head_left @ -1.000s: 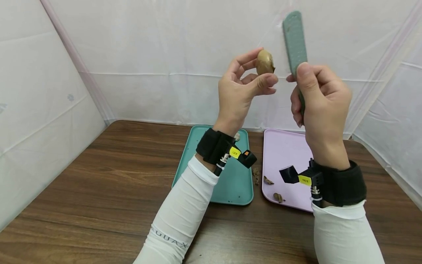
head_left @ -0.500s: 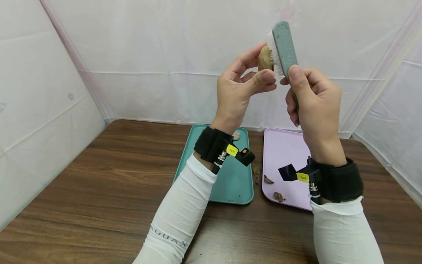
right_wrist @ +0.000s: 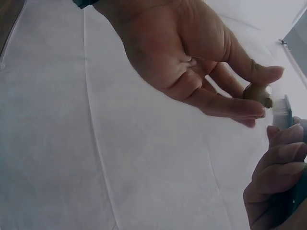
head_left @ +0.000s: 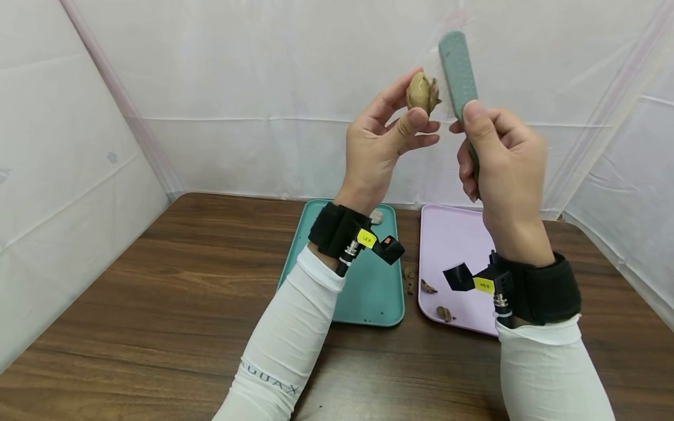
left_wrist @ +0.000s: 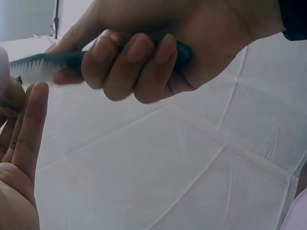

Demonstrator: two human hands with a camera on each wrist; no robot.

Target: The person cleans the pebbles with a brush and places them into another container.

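The person is holding both hands up in the air, above the far part of a dark brown wooden table, in front of a white fabric backdrop. The left hand is pinching a small, tan, rounded bulb with a loose flap of brown skin between the thumb tip and the fingertips, with the other fingers lying fairly straight beside it. The right hand is curling its fingers round the handle of a long, grey-green plastic brush with white bristles, thumb pressing along the back of it, so that the brush head is standing upright just to the right of the bulb (the head view shows a narrow gap between the two, and the wrist views are too blurred to settle whether the bristles are touching). Both wrists are wearing black straps with small cameras, over white sleeves. Down on the table, a teal rectangular plastic tray is lying on the left and a lilac rectangular plastic tray just to its right, well below the hands. A few brown scraps of skin are lying on the near left part of the lilac tray, and more crumbs are sitting in the strip of table between the two trays.
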